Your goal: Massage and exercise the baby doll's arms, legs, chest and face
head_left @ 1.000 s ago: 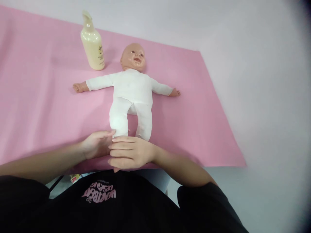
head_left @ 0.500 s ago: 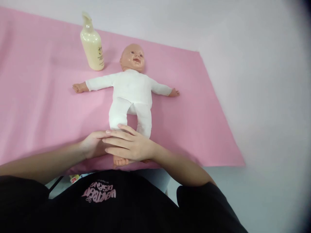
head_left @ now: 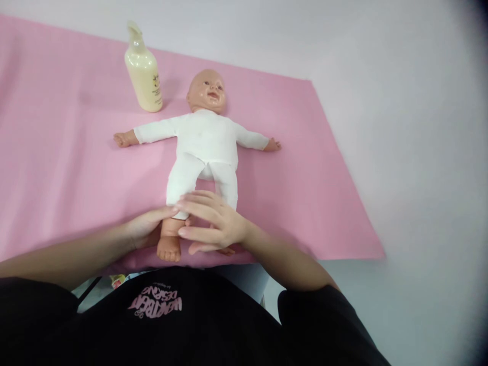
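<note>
A baby doll (head_left: pixel 208 134) with a soft white body lies on its back, its arms stretched out to both sides. My left hand (head_left: pixel 148 227) is around the doll's leg at the left, thumb near the hem of the white cloth and the other fingers hidden beneath. The bare foot of that leg points toward me. Over the lower legs is my right hand (head_left: pixel 215 218), its fingers spread and slightly blurred, the tips close to the same leg. Whether those tips press on it is unclear. The doll's other foot shows partly beneath my right hand.
A pump bottle (head_left: pixel 144 76) of pale yellow liquid stands behind the doll, to the left of its head. Pink cloth (head_left: pixel 297 178) covers the table, whose near edge runs just in front of my black shirt (head_left: pixel 213 320). A white wall (head_left: pixel 400 127) is at the right.
The doll's left-side leg has shifted to the left, and its ankle and foot are more exposed. My right hand's fingers have spread and lifted away from my left hand.
</note>
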`<state>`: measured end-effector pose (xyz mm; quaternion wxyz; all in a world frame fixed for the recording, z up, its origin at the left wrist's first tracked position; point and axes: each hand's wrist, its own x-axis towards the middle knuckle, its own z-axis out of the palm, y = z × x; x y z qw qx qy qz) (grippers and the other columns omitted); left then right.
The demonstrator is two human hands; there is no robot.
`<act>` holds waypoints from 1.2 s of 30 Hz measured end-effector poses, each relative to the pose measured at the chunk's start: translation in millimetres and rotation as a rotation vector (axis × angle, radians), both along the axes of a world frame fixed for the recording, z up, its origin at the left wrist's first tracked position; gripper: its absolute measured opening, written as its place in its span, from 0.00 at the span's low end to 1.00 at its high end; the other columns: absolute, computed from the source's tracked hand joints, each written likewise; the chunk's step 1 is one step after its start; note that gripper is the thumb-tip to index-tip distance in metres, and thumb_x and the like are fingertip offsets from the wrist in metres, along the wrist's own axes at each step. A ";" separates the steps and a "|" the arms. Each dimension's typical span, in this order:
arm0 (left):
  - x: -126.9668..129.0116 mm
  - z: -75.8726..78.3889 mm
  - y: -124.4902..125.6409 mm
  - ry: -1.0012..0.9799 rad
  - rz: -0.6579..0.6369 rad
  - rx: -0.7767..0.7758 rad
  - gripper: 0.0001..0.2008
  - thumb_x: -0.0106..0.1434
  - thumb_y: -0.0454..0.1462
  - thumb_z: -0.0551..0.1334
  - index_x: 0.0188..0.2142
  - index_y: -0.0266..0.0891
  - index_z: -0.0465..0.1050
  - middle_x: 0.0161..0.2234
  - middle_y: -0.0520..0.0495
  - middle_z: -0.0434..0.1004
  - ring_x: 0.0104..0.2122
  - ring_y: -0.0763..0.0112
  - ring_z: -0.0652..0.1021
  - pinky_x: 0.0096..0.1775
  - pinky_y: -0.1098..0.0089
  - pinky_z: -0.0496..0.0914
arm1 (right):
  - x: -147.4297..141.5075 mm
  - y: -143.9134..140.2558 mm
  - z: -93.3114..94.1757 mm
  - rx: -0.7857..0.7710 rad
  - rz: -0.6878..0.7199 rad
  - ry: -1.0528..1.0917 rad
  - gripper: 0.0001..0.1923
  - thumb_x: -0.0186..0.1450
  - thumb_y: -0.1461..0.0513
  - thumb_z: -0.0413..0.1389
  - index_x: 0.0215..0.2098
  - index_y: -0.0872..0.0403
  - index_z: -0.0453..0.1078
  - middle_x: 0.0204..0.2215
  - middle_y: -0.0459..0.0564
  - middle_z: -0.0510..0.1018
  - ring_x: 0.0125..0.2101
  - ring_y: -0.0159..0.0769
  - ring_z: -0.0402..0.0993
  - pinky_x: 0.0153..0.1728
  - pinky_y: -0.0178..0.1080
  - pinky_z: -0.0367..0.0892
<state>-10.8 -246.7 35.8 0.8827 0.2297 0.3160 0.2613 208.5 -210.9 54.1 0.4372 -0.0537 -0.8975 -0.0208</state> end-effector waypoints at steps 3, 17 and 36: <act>3.4 7.7 2.3 -0.036 0.003 0.050 0.18 0.62 0.48 0.73 0.42 0.36 0.80 0.38 0.47 0.83 0.38 0.68 0.80 0.47 0.67 0.76 | 7.4 11.6 -1.9 -0.067 -0.073 0.006 0.18 0.77 0.49 0.48 0.50 0.52 0.72 0.53 0.57 0.77 0.57 0.42 0.73 0.58 0.50 0.72; 14.9 18.8 5.1 0.238 0.161 0.164 0.23 0.67 0.45 0.69 0.57 0.36 0.76 0.52 0.38 0.82 0.57 0.52 0.79 0.66 0.51 0.67 | 27.5 40.1 13.7 -0.418 -0.111 -0.715 0.28 0.76 0.45 0.48 0.29 0.54 0.73 0.21 0.46 0.76 0.25 0.35 0.65 0.54 0.49 0.61; -1.8 9.3 3.3 0.822 0.301 1.342 0.32 0.68 0.36 0.64 0.68 0.51 0.57 0.74 0.44 0.51 0.75 0.50 0.51 0.74 0.44 0.47 | 27.2 43.7 17.3 -0.442 -0.061 -0.656 0.21 0.77 0.53 0.44 0.27 0.50 0.60 0.19 0.40 0.64 0.24 0.33 0.57 0.49 0.42 0.65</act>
